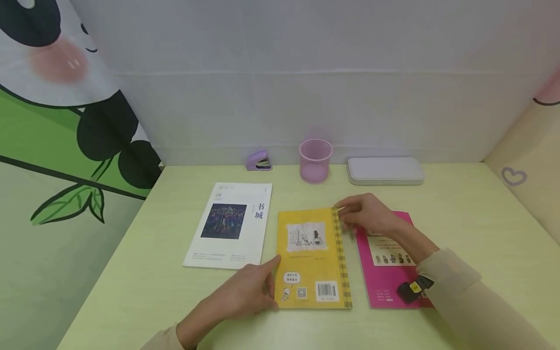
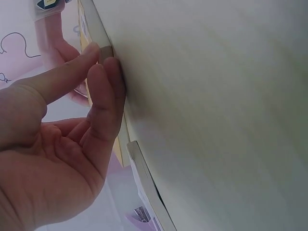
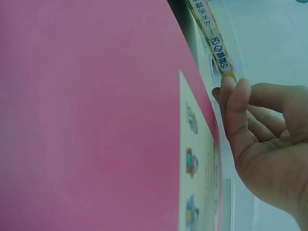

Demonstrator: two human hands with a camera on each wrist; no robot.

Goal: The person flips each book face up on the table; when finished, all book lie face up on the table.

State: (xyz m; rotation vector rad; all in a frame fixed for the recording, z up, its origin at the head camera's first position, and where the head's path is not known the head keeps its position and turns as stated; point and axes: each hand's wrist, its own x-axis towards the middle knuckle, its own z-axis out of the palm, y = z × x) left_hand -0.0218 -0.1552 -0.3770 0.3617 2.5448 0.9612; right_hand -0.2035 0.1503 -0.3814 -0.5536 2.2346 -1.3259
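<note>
In the head view, a yellow book (image 1: 306, 265) with a checked spine lies at the middle of the table, its barcode side up. My left hand (image 1: 246, 293) pinches its left edge near the lower corner, thumb on the cover and fingers at the side. At the top right corner, by the spine, my right hand (image 1: 367, 212) pinches the same book. The right wrist view shows the lettered spine (image 3: 211, 38) ending at those fingertips. Beneath my right forearm lies a pink book (image 1: 382, 282), partly hidden. Whether the yellow book is slightly raised, I cannot tell.
A white magazine (image 1: 225, 250) lies to the left. Along the back stand a purple stapler (image 1: 259, 160), a pink cup (image 1: 315, 167) and a pale flat case (image 1: 386, 171). A white curtain (image 1: 280, 97) hangs behind the table.
</note>
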